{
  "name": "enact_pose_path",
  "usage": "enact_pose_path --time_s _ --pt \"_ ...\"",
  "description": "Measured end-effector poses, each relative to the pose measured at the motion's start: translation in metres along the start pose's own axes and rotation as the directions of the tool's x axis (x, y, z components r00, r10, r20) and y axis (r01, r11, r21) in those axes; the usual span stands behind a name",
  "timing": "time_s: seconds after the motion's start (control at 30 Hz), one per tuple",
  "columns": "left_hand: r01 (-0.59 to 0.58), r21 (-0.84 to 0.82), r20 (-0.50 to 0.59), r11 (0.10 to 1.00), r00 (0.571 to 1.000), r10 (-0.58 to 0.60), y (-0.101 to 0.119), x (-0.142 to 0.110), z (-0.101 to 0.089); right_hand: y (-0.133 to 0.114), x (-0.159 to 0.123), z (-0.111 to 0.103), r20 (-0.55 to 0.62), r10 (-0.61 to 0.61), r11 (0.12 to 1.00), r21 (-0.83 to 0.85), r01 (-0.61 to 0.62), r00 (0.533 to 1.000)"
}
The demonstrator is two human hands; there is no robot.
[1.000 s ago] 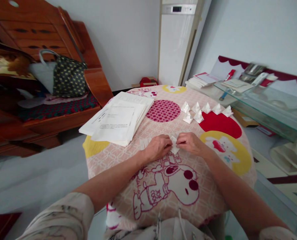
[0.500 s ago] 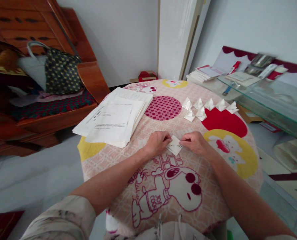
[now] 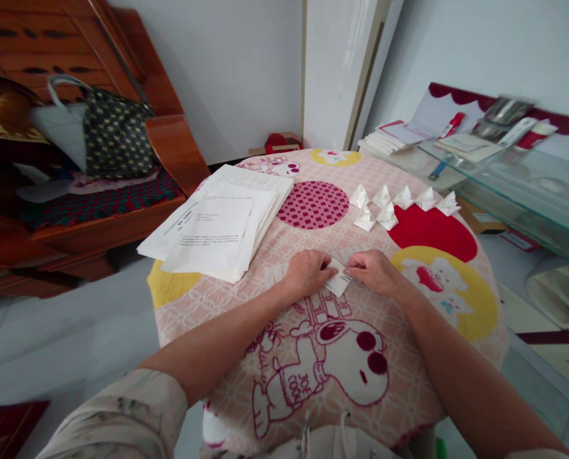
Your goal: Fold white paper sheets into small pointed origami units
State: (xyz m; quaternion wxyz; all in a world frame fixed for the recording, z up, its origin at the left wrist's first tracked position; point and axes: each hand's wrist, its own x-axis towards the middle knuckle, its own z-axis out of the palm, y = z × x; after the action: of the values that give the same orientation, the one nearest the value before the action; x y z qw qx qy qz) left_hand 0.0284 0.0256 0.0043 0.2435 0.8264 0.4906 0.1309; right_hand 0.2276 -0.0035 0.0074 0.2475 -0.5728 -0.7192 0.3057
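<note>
Head view: From far away, I am watching both hands working on the table [image 3: 313,241].
Done: Seven folded shapes [image 3: 387,217] are sitting together beyond the right hand [image 3: 373,271].
Left: One small paper [image 3: 337,285] is lying between the hands, not looking pointy like those.
Grip: My left hand [image 3: 307,273] is pinching its left side; my right is pinching its right corner.
Paper: It is looking white, flat and squarish, with dark print showing.

Now the view is shot from head height, angled forward and down, round table [image 3: 313,241] caught close below, left hand [image 3: 308,271] and right hand [image 3: 375,271] framed mid-view from behind, wooden bench [image 3: 180,153] at left, glass shelf [image 3: 518,191] at right
</note>
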Motion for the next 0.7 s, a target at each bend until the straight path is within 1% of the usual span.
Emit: enact_pose_path --time_s 0.1,0.23,0.33,0.4,0.47,0.53,0.6,0.7 --pt "0.04 -0.013 -0.009 0.999 0.999 -0.041 0.001 0.002 -0.001 0.0 0.0 0.002 -0.022 0.025 1.0 -0.002 -0.025 0.999" --pt "0.075 -0.074 -0.019 0.994 0.997 -0.077 0.0 0.004 -0.003 0.001 0.0 0.003 -0.06 0.041 0.999 -0.026 -0.043 0.997" --pt "0.096 -0.067 -0.012 0.993 0.995 -0.097 -0.001 0.004 -0.005 0.0 -0.001 0.0 0.002 0.06 0.998 -0.025 -0.06 0.998" --pt "0.101 -0.047 -0.011 0.994 0.995 -0.101 -0.001 0.004 -0.005 -0.002 -0.002 -0.004 0.064 0.108 0.994 -0.009 -0.108 0.992" --pt "0.099 -0.036 -0.017 0.994 0.995 -0.1 -0.001 0.004 -0.004 -0.005 -0.003 -0.007 0.102 0.177 0.984 0.006 -0.178 0.979" --pt "0.096 -0.031 -0.026 0.995 0.995 -0.097 -0.001 0.004 -0.004 -0.007 -0.004 -0.01 0.126 0.242 0.969 0.027 -0.247 0.962" --pt "0.093 -0.032 -0.034 0.995 0.995 -0.094 -0.001 0.003 -0.003 -0.007 -0.005 -0.011 0.147 0.28 0.955 0.06 -0.291 0.949" --pt "0.089 -0.035 -0.038 0.995 0.995 -0.09 -0.001 0.004 -0.002 -0.005 -0.007 -0.012 0.138 0.282 0.946 0.122 -0.299 0.949"
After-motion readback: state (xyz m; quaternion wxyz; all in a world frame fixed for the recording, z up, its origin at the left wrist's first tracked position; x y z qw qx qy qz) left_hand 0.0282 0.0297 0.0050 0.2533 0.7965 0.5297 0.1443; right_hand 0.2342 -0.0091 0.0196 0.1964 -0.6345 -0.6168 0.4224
